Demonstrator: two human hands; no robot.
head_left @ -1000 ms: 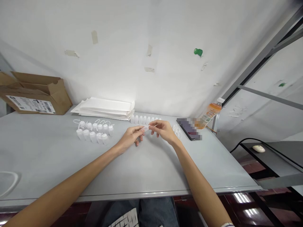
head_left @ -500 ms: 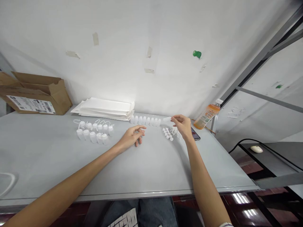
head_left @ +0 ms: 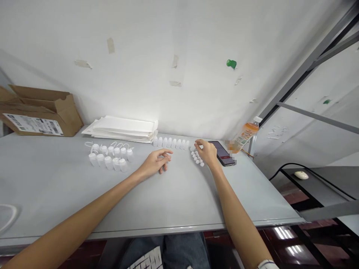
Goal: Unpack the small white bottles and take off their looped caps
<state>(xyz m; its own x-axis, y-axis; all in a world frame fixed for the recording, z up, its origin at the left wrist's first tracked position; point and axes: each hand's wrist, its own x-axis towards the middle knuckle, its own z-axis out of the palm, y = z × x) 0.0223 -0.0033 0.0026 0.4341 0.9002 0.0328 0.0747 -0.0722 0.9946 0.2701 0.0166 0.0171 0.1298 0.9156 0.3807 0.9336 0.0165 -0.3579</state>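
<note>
My left hand (head_left: 157,161) hovers low over the table's middle, its fingers loosely bent and apart, with nothing in them. It is nearest to a row of small white plastic bottles (head_left: 174,143) along the wall. My right hand (head_left: 206,151) is at the right end of that row, thumb and fingertips pinched together by a small white piece; what they hold is too small to tell. Just beneath it lies a cluster of small white round caps (head_left: 197,158). At the left stand two rows of white bottles with cord loops (head_left: 108,162).
A stack of white sheets (head_left: 123,127) lies against the wall, with an open cardboard box (head_left: 45,112) left of it. On the right are a phone (head_left: 223,154) and an orange drink bottle (head_left: 248,132). The grey table's (head_left: 174,201) front edge runs before me.
My right hand has moved left and slightly down, from holding a small white bottle sideways to pinching beside the row's end. More of the phone shows. The left hand stays put.
</note>
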